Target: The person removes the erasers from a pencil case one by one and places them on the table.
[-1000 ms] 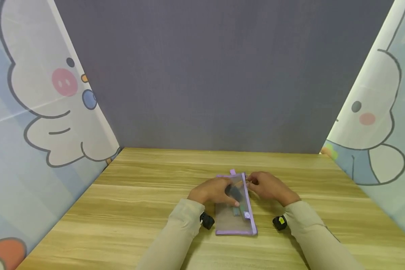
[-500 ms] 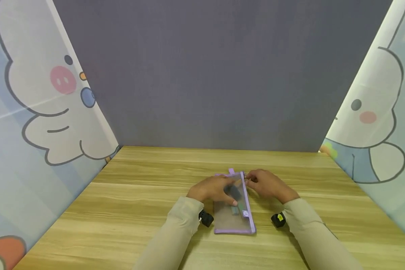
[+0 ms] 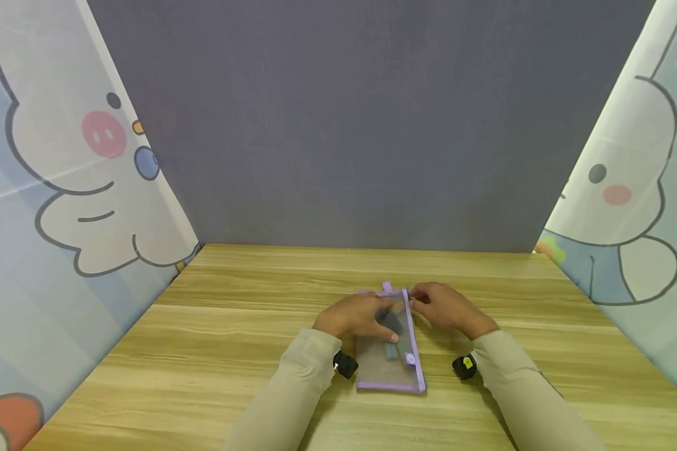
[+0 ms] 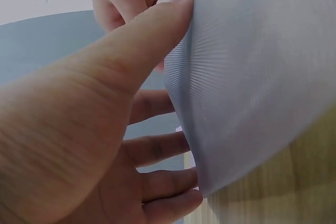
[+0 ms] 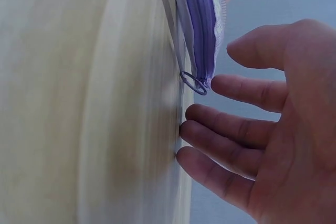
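A translucent mesh zipper pouch (image 3: 380,374) with purple edging lies near the middle of the wooden table. Dark and pale blue items (image 3: 392,352) show dimly through its mesh; their kind is unclear. My left hand (image 3: 355,316) grips the pouch's left side, and in the left wrist view its thumb presses the mesh with the other fingers behind the edge. By the far right corner, my right hand (image 3: 448,308) has its fingers spread and loosely bent. In the right wrist view the index fingertip is at the end of the purple zipper (image 5: 203,24), beside a small ring (image 5: 194,83).
A purple tab (image 3: 387,287) sticks out from the pouch's far edge. The wooden table (image 3: 231,351) meets a dark grey panel (image 3: 361,125) at the back. Cartoon-printed curtains (image 3: 632,250) stand at both sides. Each wrist carries a small black camera (image 3: 345,364).
The head view has shifted slightly. Both hands stay at the pouch, with only small movement of the right fingers near its far corner.
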### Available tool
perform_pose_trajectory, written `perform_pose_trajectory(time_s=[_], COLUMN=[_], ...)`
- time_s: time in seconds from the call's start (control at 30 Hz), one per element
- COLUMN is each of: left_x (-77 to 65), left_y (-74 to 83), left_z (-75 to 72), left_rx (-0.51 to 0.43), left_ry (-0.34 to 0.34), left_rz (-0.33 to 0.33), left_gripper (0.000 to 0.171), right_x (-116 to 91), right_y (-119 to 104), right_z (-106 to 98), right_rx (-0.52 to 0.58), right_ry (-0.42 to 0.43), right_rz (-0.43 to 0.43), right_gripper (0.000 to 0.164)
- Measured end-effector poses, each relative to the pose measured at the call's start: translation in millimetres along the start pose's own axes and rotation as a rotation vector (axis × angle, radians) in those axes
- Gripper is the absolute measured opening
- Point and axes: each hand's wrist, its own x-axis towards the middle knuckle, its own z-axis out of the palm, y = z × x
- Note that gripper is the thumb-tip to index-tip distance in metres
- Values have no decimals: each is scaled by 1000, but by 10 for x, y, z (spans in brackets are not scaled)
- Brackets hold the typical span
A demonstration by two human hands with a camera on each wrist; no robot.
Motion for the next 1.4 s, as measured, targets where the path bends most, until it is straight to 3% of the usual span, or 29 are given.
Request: perform_pose_trajectory(time_s=[0.27, 0.63, 0.8, 1.1, 1.4], left_x=[22, 32, 31, 22, 6], left_y=[-16, -92, -115, -120, -95], left_z=[7, 48, 66, 64, 64], left_rx=[-20, -171, -156, -130, -111], left_ry=[-8, -11, -28, -29, -45], left_rz=[16, -1, -23, -31, -26], left_gripper=[86, 84, 91, 81, 91], right_x=[14, 33, 25, 54, 104], right_y=[13, 12, 4, 37, 89], right_z=[5, 28, 22, 7, -57], right_rx=[8, 18, 19, 19, 40], right_ry=[-3, 7, 8, 15, -6], right_rz=[0, -18, -22, -53, -38], right_gripper=[28, 24, 24, 16, 18])
